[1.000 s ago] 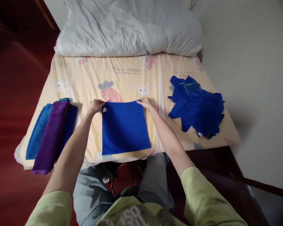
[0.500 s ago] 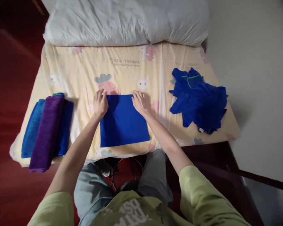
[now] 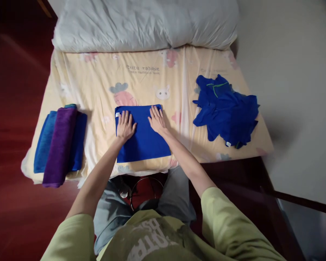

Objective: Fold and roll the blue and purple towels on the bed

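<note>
Lying flat on the blue cloth, left hand and right hand, fingers unclenched, earlier pinching its far corners

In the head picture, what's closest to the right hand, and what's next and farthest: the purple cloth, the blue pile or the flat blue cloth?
1. Flat blue cloth: under the right hand.
2. Blue pile: on the right.
3. Purple cloth: on the left.
</note>
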Available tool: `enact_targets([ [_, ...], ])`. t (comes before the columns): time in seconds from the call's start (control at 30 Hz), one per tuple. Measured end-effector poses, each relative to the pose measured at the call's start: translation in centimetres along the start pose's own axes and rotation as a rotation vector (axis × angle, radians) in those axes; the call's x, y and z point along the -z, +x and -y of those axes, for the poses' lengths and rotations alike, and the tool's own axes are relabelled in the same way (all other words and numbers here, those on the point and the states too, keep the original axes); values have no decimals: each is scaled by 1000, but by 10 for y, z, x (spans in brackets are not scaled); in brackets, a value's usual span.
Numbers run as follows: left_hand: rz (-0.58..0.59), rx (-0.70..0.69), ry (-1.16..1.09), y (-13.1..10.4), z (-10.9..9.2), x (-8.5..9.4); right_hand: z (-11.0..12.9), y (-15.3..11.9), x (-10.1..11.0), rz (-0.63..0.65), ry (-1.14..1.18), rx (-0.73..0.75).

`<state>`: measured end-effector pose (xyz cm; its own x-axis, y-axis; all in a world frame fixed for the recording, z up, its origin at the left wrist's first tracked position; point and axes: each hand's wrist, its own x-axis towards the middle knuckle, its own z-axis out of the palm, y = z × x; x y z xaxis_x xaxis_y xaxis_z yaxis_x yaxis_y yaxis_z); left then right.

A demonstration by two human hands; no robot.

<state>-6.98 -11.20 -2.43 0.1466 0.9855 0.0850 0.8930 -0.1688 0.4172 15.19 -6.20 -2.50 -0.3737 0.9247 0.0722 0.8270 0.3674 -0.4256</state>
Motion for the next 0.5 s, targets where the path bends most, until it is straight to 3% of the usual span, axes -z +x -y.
enact_targets([
  [0.1,57,-104,-24,-48,-23,-6,27,-50,-8,45,13,159],
  [0.2,34,-77,-24,-96,-31,-9,37,-92,-13,59,19,157],
  [0.33,30,-65,-13,-140,-21,0,27,-123,-5,33,47,114],
  [0.5,136,-186,-5,-176,-4,11,11,-176,9,55,76,181],
])
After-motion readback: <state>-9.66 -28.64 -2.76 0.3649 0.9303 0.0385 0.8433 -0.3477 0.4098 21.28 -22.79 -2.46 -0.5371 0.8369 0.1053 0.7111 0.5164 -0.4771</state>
